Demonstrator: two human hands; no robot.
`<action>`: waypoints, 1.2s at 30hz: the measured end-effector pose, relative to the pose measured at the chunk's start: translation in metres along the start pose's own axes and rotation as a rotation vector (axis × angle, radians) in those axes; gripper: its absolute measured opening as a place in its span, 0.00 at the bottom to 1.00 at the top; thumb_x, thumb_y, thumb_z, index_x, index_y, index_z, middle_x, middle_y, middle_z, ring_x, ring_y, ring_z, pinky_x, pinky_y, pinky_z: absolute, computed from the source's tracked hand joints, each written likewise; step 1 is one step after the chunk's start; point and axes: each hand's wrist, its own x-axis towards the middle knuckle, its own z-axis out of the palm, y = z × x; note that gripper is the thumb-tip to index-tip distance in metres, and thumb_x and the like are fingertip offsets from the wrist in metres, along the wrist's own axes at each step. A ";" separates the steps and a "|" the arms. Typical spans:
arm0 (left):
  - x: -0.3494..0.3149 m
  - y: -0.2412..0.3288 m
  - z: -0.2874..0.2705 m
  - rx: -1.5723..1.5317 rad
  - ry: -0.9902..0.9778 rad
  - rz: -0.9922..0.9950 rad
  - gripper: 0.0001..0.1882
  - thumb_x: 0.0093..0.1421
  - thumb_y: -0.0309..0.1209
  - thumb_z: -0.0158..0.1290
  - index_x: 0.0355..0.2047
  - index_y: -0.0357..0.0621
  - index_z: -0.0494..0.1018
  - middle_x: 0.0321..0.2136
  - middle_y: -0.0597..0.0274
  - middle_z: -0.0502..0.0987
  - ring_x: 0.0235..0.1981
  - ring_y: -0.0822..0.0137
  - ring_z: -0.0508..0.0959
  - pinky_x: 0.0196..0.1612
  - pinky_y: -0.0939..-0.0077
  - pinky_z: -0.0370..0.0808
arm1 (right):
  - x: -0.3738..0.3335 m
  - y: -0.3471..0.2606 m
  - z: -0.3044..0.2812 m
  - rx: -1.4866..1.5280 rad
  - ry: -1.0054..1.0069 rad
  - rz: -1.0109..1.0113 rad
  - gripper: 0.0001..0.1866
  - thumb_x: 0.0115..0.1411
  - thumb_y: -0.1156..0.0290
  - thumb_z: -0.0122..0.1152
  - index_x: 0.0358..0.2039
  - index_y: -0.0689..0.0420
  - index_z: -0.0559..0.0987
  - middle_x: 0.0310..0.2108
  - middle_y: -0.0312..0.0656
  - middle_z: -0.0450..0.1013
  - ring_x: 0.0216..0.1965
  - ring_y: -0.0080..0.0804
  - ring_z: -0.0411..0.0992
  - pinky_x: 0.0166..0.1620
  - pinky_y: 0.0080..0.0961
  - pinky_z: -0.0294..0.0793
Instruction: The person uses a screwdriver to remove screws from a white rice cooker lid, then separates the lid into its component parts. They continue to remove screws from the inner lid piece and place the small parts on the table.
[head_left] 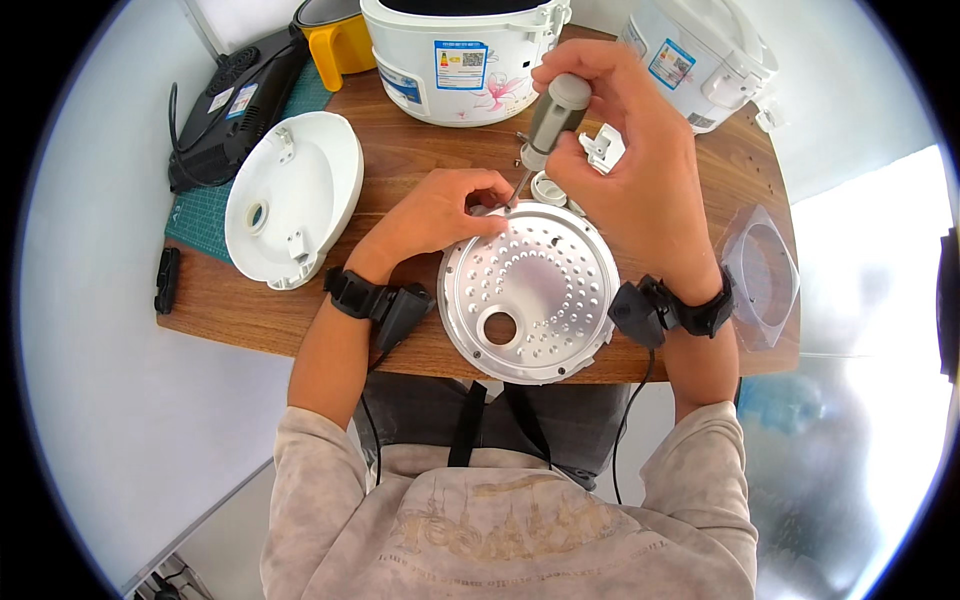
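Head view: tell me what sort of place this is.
Likely a small-appliance workbench: a screwdriver meets the rim of a dimpled metal disc, a white cooker-like body stands beyond, and a green cutting mat lies at left.

One wide fisheye view looks steeply down from the wearer's head, close above shirt (500,560) and worktop (395,155).

From where I stand, a blue-bordered label (461,66) with coloured bars and a square code fronts the white cooker (507,62); the right-hand cooker (712,62) bears a similar sticker (672,63); curved lettering (500,582) crosses the shirt (330,545).
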 end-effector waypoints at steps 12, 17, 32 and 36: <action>-0.001 0.003 -0.001 0.009 -0.001 -0.023 0.18 0.55 0.33 0.64 0.44 0.38 0.77 0.34 0.55 0.81 0.36 0.64 0.79 0.44 0.71 0.76 | -0.002 -0.004 0.001 -0.140 0.023 -0.072 0.21 0.51 0.75 0.70 0.48 0.52 0.80 0.41 0.42 0.73 0.28 0.36 0.74 0.31 0.29 0.74; -0.001 0.001 0.000 0.025 0.021 -0.003 0.19 0.55 0.34 0.65 0.44 0.39 0.78 0.35 0.55 0.82 0.35 0.65 0.79 0.42 0.71 0.76 | -0.001 -0.006 0.001 -0.196 0.028 -0.165 0.21 0.52 0.80 0.64 0.48 0.54 0.80 0.39 0.44 0.74 0.27 0.37 0.74 0.32 0.30 0.75; 0.000 -0.001 0.000 0.016 0.008 0.001 0.19 0.55 0.35 0.65 0.44 0.38 0.77 0.35 0.55 0.82 0.35 0.64 0.79 0.43 0.71 0.77 | -0.005 -0.016 -0.003 -0.185 -0.038 0.004 0.20 0.56 0.78 0.65 0.50 0.53 0.81 0.46 0.42 0.75 0.38 0.37 0.75 0.44 0.28 0.75; -0.001 0.002 0.000 0.019 0.007 -0.008 0.18 0.55 0.35 0.65 0.44 0.40 0.76 0.36 0.56 0.82 0.36 0.65 0.79 0.43 0.71 0.76 | -0.004 -0.012 0.000 -0.133 -0.003 -0.052 0.21 0.55 0.77 0.67 0.51 0.52 0.81 0.43 0.40 0.75 0.37 0.37 0.74 0.44 0.30 0.74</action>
